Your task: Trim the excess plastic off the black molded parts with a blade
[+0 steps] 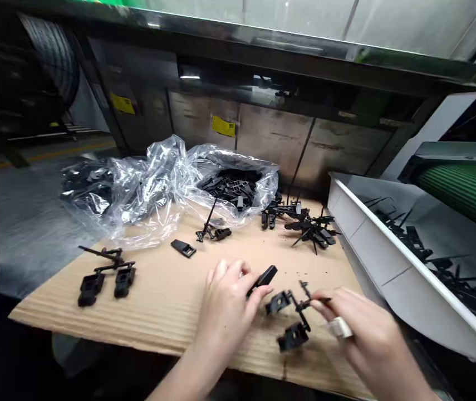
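2 hands engaged: the left hand [226,303] pinches 1 black piece [268,275]; the right hand [365,323] grips the stem of a black frame [302,306] bearing 2 blocks [293,337], at 4 o'clock from that piece. Good handling likely requires a steady stem, sparing thin branches.

1. Corrugated cardboard sheet [158,295]: matt brown paper, faintly ridged.
2. Clear bag [166,167]: thin, glossy, crinkled plastic film.
3. Black moulded parts [294,337]: hard plastic, mostly matt.
4. White tray [405,262]: smooth plastic, softly glossy.
5. Back panels [273,133]: dull, smudged metal.
6. Green belt [467,186]: finely ribbed, possibly rubber.
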Demonstrator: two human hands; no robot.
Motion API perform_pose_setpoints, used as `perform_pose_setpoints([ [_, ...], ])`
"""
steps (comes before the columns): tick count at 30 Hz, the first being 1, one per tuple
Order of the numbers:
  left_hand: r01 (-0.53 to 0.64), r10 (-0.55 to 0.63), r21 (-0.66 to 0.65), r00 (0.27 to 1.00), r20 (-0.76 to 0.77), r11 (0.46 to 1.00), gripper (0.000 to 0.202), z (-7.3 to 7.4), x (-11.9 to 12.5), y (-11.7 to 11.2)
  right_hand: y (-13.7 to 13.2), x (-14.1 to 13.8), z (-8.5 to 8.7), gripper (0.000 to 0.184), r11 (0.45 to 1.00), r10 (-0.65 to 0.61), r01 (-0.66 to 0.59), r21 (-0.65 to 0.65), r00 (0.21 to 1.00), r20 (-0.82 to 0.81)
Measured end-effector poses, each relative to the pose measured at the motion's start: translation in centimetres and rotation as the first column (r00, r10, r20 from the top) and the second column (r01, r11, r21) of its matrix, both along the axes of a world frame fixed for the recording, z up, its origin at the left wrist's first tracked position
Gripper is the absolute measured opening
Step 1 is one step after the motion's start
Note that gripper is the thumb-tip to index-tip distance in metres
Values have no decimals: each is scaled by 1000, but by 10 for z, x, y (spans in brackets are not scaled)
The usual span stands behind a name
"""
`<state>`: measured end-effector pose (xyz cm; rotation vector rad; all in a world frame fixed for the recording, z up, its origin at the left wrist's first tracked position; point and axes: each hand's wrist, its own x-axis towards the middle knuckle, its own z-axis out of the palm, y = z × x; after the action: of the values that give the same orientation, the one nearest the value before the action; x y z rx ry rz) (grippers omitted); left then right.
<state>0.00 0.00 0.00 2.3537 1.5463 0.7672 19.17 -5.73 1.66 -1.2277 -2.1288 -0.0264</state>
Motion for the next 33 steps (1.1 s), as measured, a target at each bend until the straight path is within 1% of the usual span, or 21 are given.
perform_pose_setpoints([
  [2,61,-61,-12,998,-8,998,12,-4,10,-1,-6,12,6,7,985,-140,142,96,990,-30],
  [4,110,-110,-16,994,9,994,8,-5,20,-2,-10,20,10,6,963,-214,219,159,976,-48],
  [5,134,-134,-14,991,22,991,9,-5,23,-3,-12,23,11,6,956,-227,232,179,973,-49],
  [7,154,-154,6,986,69,988,22,-2,28,-4,-15,26,12,7,960,-204,207,190,978,-37],
  [8,154,-153,-1,980,130,988,28,0,30,-6,-16,26,12,8,962,-189,192,196,981,-31],
  [10,185,-148,-92,939,309,979,37,3,31,-9,-18,23,10,10,953,-195,196,230,980,-29],
  [12,273,-145,-218,872,467,937,44,3,34,-12,-19,15,7,11,936,-214,221,273,975,-55],
  [13,300,-134,-263,851,507,917,46,2,36,-13,-19,10,5,12,933,-210,221,283,975,-69],
  [14,298,-117,-286,850,514,910,45,0,38,-14,-18,4,3,12,936,-196,210,281,977,-80],
  [18,163,-6,-296,883,469,941,25,-6,47,-14,-12,-20,-7,13,958,-136,149,247,988,-70],
  [21,123,21,-295,897,441,948,21,-6,43,-15,-9,-27,-9,8,965,-142,153,212,988,-65],
  [24,54,76,-287,904,422,956,24,-6,26,-15,-11,-14,-5,7,957,-177,191,218,981,-82],
  [26,-32,137,-262,909,393,964,28,-9,8,-11,-13,3,-2,10,928,-255,259,267,966,-51],
  [27,-81,165,-240,921,353,967,30,-11,-1,-8,-13,13,-2,11,901,-325,312,300,946,-6],
  [28,-127,188,-214,938,293,969,32,-14,-9,-5,-13,22,-4,14,866,-414,377,330,909,48],
  [30,-174,199,-162,968,153,971,34,-18,-22,1,-10,38,-11,21,794,-572,484,368,799,183],
  [31,-178,194,-146,976,98,973,34,-20,-27,4,-8,43,-16,26,781,-607,516,352,758,237],
  [32,-173,183,-139,981,61,975,33,-22,-30,6,-6,47,-23,30,789,-609,524,321,735,297],
  [33,-169,176,-138,983,44,976,32,-23,-32,7,-6,50,-30,32,809,-588,517,280,729,351],
])
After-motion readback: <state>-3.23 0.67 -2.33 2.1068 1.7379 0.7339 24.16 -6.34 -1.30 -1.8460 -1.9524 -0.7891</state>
